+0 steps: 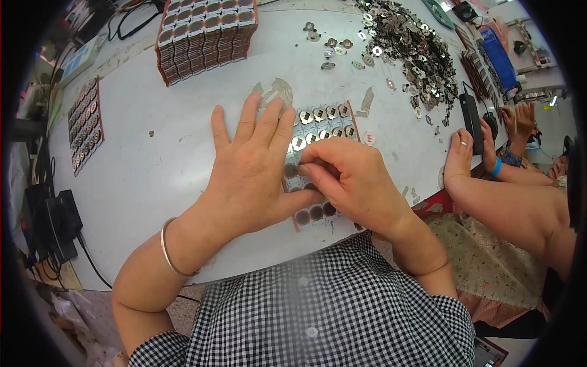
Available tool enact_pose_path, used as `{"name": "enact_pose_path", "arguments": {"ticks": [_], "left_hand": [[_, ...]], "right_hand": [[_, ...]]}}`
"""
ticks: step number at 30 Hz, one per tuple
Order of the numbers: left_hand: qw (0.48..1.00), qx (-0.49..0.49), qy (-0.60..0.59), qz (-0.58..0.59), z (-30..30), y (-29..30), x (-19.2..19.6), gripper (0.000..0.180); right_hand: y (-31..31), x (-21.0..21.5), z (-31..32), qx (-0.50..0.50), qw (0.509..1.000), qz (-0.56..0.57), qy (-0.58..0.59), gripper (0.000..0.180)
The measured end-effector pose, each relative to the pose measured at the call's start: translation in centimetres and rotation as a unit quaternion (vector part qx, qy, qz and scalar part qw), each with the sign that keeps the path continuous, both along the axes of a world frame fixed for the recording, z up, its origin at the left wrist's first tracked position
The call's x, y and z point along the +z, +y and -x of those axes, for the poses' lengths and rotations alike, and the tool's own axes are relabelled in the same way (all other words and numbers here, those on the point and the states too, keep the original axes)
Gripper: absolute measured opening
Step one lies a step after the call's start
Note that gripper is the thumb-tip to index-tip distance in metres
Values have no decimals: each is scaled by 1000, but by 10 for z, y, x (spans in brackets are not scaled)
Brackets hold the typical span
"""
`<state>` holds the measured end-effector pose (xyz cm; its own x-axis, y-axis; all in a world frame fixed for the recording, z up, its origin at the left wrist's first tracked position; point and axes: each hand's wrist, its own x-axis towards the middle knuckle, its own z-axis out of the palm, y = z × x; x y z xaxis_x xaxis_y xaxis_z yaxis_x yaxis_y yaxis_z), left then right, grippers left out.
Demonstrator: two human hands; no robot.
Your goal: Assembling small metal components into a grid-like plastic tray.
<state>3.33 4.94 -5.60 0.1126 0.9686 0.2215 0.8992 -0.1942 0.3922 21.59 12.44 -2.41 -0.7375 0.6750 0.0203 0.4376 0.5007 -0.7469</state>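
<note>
A panel of small circuit boards (324,123) lies flat on the table under both hands. Shiny metal clips (311,137) cover the round spots of its far rows, while dark round pads (316,213) show bare nearer to me. My left hand (247,168) rests palm down with spread fingers, its thumb reaching across the panel. Over the panel's middle my right hand (361,183) pinches with thumb and forefinger; whatever is between the fingertips is hidden. Both hands cover part of the panel.
A tall stack of similar panels (205,40) stands at the far left of centre. Another panel (87,125) lies at the left, near black power adapters (61,223). Loose metal clips (409,52) form a heap at the far right. A co-worker's arms (507,189) rest at the right edge.
</note>
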Motion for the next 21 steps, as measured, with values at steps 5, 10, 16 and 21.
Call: {"name": "enact_pose_path", "arguments": {"ticks": [5,10,16,21], "left_hand": [[1000,1,0,-1,-1,-1,2,113],[1000,0,-3,-3,-1,-1,2,112],[1000,7,3,0,-3,0,3,110],[1000,7,14,3,-3,2,3,109]], "right_hand": [[1,0,0,6,1000,-4,3,12],[-5,-7,-1,-23,997,-79,12,16],[-5,-11,-11,-9,992,-122,31,21],[-1,-11,-12,11,991,-129,24,22]]}}
